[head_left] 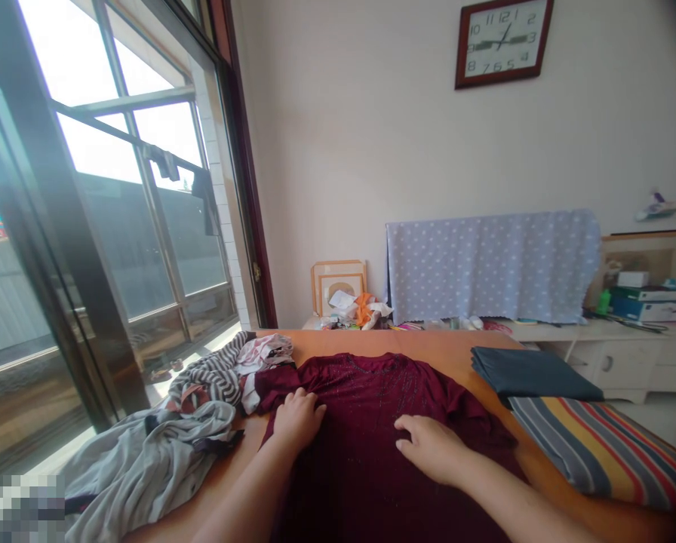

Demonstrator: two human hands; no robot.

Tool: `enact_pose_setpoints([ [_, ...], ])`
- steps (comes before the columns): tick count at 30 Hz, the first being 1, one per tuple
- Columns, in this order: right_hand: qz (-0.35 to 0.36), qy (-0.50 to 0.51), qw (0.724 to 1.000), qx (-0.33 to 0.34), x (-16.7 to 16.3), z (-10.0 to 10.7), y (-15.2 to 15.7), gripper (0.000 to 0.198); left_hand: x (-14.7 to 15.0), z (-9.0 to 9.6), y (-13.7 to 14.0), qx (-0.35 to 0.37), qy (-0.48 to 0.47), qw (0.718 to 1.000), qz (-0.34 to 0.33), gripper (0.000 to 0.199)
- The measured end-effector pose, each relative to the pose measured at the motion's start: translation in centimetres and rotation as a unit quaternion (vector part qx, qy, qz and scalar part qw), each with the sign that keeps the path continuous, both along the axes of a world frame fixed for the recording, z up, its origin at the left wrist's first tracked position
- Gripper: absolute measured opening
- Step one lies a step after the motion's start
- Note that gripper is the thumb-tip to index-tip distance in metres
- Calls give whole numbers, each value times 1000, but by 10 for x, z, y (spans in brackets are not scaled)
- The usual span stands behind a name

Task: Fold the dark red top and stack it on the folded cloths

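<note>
I note the maroon shirt point(361, 445) spread on the table point(321, 341), its lower end cut off and too dark to inspect. The left hand point(301, 415) lies palm-down at its left side, fingers bent; I cannot tell whether cloth is gripped. The right hand point(431, 449), over the front, is half-open and empty, thumb parted.

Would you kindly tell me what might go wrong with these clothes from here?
The maroon top, under the left hand, lies close beside the crumpled clothes, so its sleeve might catch there. The folded striped cloth sits near the right edge of the table; a bump could perhaps tip it off.
</note>
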State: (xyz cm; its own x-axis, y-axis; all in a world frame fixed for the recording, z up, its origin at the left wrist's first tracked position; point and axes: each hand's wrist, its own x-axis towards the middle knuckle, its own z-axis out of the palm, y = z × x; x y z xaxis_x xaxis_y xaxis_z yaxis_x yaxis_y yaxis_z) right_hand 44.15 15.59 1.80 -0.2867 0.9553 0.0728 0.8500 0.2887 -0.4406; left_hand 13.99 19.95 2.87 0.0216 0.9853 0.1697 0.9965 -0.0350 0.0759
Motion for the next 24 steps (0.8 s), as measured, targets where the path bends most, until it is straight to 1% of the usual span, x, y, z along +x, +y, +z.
enact_pose_setpoints([
  [3,-39,-13,998,48,-4,-13,-3,27,-23,4,11,0,10,999,53,44],
  [6,-54,-19,995,76,-6,-21,-8,25,-30,8,24,13,23,996,81,43],
  [8,-55,-20,994,89,-6,-23,-9,26,-23,8,33,26,32,996,75,43],
  [12,-50,-14,994,96,-4,-27,-7,26,-4,2,48,33,44,998,12,37],
  [14,-48,-7,994,99,-2,-29,-5,25,-1,-2,56,30,47,998,3,36],
  [17,-52,-3,993,101,-2,-31,-3,24,-9,-1,71,28,47,998,38,41],
  [20,-58,-2,993,100,-3,-31,-2,23,-19,6,91,32,45,995,79,42],
  [22,-62,-1,993,98,-4,-30,-1,22,-20,10,105,33,41,995,90,41],
  [24,-65,1,993,95,-4,-30,0,21,-16,12,118,27,34,996,81,41],
])
